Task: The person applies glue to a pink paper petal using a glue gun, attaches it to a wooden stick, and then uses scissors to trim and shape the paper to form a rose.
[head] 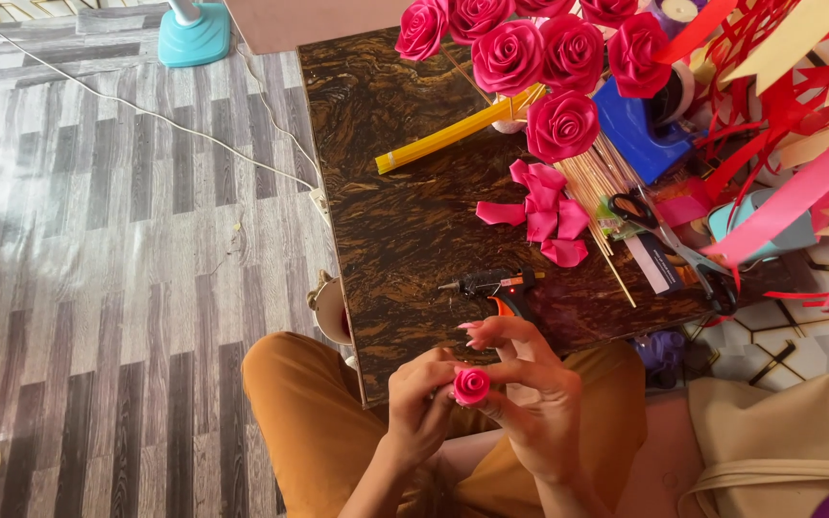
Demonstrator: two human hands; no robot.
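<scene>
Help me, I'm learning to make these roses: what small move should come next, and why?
Probably reach for a loose petal on the table. Both hands, left hand and right hand, pinch a small bud, far thinner than the finished roses; the glue gun lies just ahead.

Looks like a home craft corner, not a real workshop: a low dark marbled table [405,221] sits on grey wood-look flooring [117,288], crowded with finished pink paper roses [539,48], a glue gun [491,285], scissors [669,240], loose pink petals [541,213], and ribbon strips [789,115]. A fan base [194,34] stands nearby.
</scene>
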